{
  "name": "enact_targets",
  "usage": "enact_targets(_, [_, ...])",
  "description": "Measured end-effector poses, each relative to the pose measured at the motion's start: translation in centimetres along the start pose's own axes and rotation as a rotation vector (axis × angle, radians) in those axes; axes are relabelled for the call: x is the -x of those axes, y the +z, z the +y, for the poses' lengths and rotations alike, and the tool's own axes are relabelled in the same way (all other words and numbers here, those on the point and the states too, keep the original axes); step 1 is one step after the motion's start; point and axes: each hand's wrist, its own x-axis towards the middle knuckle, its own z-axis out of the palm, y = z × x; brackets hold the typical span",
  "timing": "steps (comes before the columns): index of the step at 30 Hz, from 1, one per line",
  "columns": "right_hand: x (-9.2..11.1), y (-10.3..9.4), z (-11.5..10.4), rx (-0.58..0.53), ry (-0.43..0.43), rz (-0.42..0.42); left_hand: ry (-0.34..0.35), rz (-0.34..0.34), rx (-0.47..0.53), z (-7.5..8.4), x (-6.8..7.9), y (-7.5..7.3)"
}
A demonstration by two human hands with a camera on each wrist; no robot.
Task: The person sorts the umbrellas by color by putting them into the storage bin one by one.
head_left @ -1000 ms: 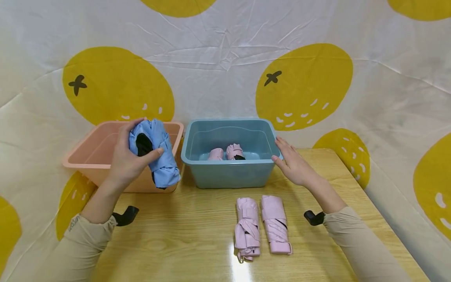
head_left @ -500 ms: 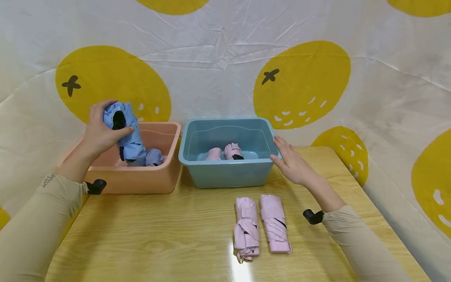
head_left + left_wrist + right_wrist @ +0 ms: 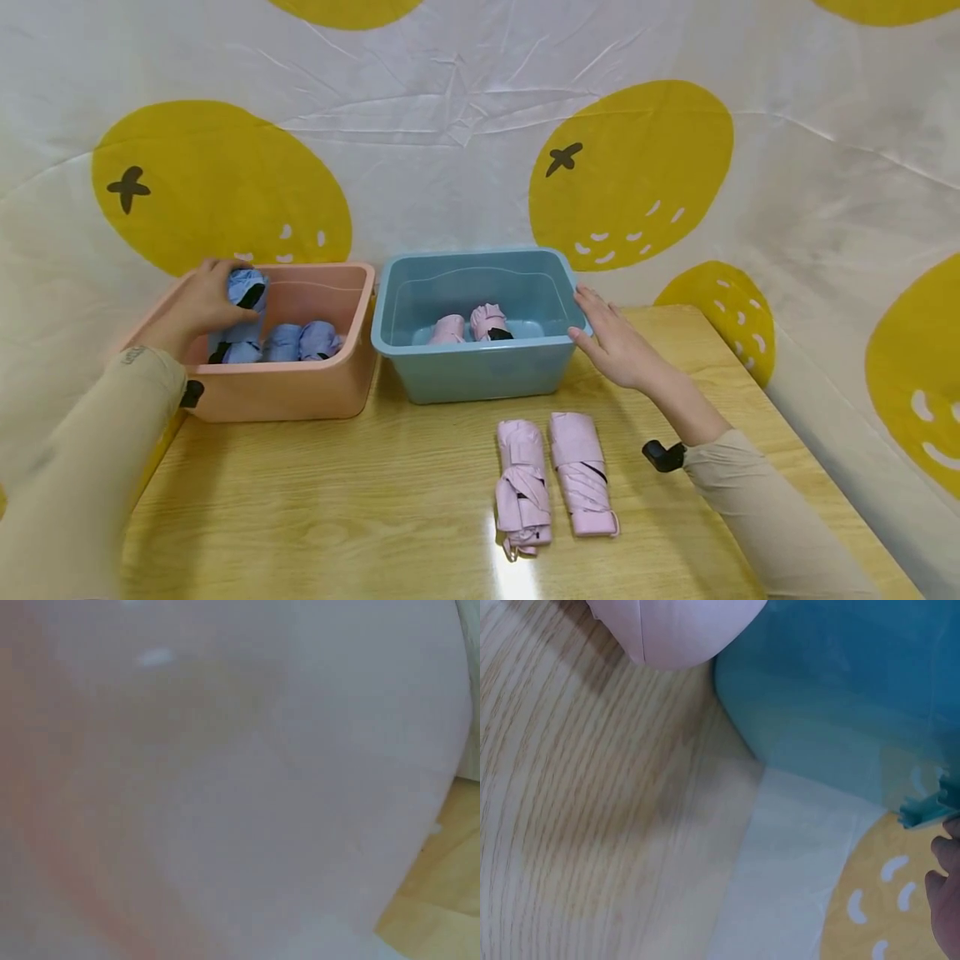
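A folded blue umbrella (image 3: 243,332) with a black patch stands tilted inside the peach bin (image 3: 270,396). My left hand (image 3: 204,302) grips its upper end, thumb on the near side. Beside it in the same bin lie two more folded blue umbrellas, a lighter one (image 3: 282,342) and a more purplish one (image 3: 318,341). My right hand (image 3: 617,343) touches the right rim of the blue bin (image 3: 480,371) with its fingers extended. That bin holds two folded pink umbrellas (image 3: 490,321). In the left wrist view, a blurred pale pink surface fills nearly everything.
Two folded pink umbrellas lie on the wooden table (image 3: 337,508) in front of the blue bin, a left one (image 3: 522,487) and a right one (image 3: 583,475). A white cloth with yellow fruit shapes (image 3: 630,175) hangs behind the bins.
My left hand has carried the blue umbrella leftward over the peach bin and then down into it. The right hand has stayed at the blue bin's rim. The view has shifted slightly.
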Motion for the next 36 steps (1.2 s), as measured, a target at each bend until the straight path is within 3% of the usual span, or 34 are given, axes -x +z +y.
enact_targets(8, [-0.2,-0.1,-0.3,0.006,-0.001,-0.014,-0.018,-0.117,0.029,-3.3,0.5,1.0])
enact_targets(12, [-0.2,0.1,-0.4,0.012,0.000,-0.016,0.022,-0.108,0.055,-5.1,0.5,1.8])
enact_targets(17, [0.0,-0.1,-0.6,-0.005,0.006,-0.010,0.092,-0.037,0.102,-8.7,-1.3,3.5])
enact_targets(20, [0.0,-0.2,-0.7,-0.007,0.006,-0.007,0.072,-0.029,0.107,-10.2,-2.0,4.0])
enact_targets(23, [0.1,-0.2,-0.8,-0.006,0.005,-0.011,0.035,-0.081,0.140,-9.4,-1.4,3.5])
enact_targets(29, [0.2,-0.1,-0.7,-0.002,0.008,-0.014,-0.106,-0.240,0.233,-5.4,0.9,2.1])
enact_targets(31, [0.2,-0.1,-0.8,-0.004,0.010,-0.014,-0.115,-0.255,0.259,-5.4,0.9,2.2])
enact_targets(33, [0.2,-0.2,-0.8,-0.008,0.012,-0.013,-0.095,-0.223,0.281,-6.8,0.0,2.7])
enact_targets(36, [0.1,-0.2,-0.7,-0.011,0.016,-0.014,-0.068,-0.205,0.252,-7.2,-0.4,2.8])
